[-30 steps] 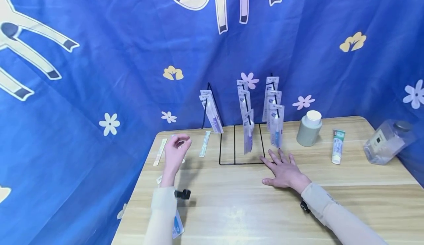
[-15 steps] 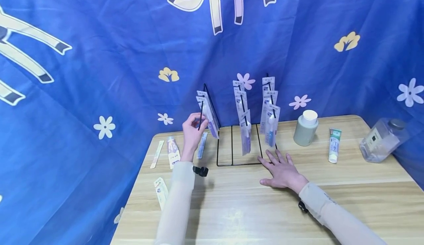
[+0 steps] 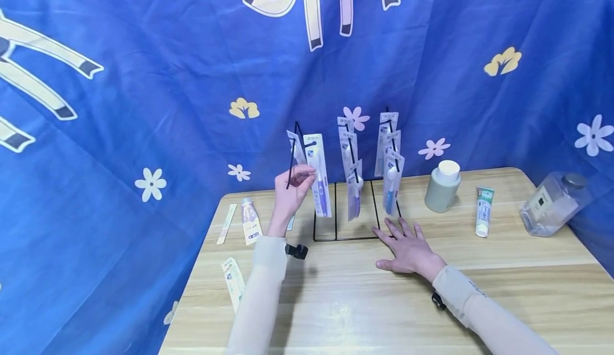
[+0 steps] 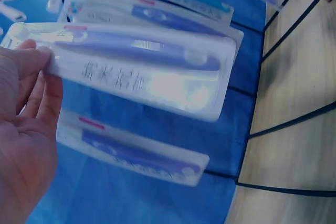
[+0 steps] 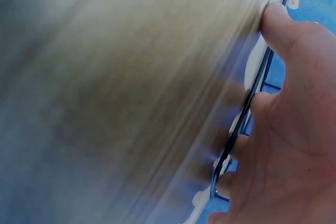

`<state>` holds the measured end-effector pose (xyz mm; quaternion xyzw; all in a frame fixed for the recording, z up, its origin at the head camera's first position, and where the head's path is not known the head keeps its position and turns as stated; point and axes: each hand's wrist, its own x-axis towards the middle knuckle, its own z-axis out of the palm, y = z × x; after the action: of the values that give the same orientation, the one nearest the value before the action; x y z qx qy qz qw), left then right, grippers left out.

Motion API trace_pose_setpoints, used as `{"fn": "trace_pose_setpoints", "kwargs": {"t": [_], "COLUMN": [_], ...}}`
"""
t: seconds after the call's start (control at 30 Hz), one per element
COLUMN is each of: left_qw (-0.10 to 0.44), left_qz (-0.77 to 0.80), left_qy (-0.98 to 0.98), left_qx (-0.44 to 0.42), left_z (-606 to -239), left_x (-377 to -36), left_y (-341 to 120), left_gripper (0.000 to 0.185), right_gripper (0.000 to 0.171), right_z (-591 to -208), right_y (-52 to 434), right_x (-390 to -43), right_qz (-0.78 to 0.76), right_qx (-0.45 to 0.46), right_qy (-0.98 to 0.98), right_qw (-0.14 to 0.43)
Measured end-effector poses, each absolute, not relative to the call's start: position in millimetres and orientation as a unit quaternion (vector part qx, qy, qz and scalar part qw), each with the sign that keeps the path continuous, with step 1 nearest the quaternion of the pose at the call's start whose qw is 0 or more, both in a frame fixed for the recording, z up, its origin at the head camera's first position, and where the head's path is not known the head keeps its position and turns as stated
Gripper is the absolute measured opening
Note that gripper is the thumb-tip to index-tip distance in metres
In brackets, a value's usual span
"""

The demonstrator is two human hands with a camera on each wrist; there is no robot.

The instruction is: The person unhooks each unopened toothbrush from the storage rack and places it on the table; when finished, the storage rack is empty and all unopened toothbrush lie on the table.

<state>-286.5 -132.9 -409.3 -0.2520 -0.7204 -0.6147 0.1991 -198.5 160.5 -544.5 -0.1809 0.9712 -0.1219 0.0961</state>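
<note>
My left hand (image 3: 290, 198) pinches a packaged toothbrush (image 3: 324, 198) with a purple handle between thumb and fingers. It hangs upright just right of the left hook of a black wire rack (image 3: 336, 214). In the left wrist view the same toothbrush pack (image 4: 142, 61) lies across the middle, my thumb at its end. Another packaged toothbrush (image 3: 298, 150) stays behind on the left hook. Several more packs (image 3: 355, 200) hang from the middle and right hooks. My right hand (image 3: 410, 251) rests on the table with fingers spread, fingertips at the rack's front bar.
Left on the table (image 3: 336, 312) lie a slim pack (image 3: 227, 224), a purple-and-white tube (image 3: 250, 222) and a packaged toothbrush (image 3: 234, 280). To the right stand a grey-green jar (image 3: 442, 192), a toothpaste tube (image 3: 484, 211) and a clear bottle (image 3: 551, 206). A blue curtain hangs behind.
My left hand moved from above the table's left side to the left hook, then slightly right, bringing one toothbrush pack off beside it. The right hand stayed put.
</note>
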Motion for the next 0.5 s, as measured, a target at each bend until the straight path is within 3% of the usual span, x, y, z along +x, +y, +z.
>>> {"fn": "trace_pose_setpoints", "kwargs": {"t": [0.17, 0.37, 0.5], "left_qw": [0.156, 0.048, 0.026], "left_qz": [-0.552, -0.531, -0.521], "left_qy": [-0.782, -0.829, -0.846], "left_qx": [-0.243, -0.166, -0.110], "left_z": [-408.2, -440.1, -459.5], "left_x": [-262.2, -232.4, -205.8], "left_y": [-132.7, -156.3, -185.3], "left_gripper": [0.018, 0.022, 0.022], "right_gripper": [0.090, 0.091, 0.091], "right_z": [-547.7, -546.4, -544.3], "right_y": [159.5, 159.6, 160.5], "right_x": [-198.1, -199.1, -199.6], "right_qz": [-0.122, -0.125, -0.126], "right_qx": [-0.182, -0.180, -0.177], "right_qy": [0.970, 0.970, 0.970], "right_qw": [0.100, 0.106, 0.107]}}
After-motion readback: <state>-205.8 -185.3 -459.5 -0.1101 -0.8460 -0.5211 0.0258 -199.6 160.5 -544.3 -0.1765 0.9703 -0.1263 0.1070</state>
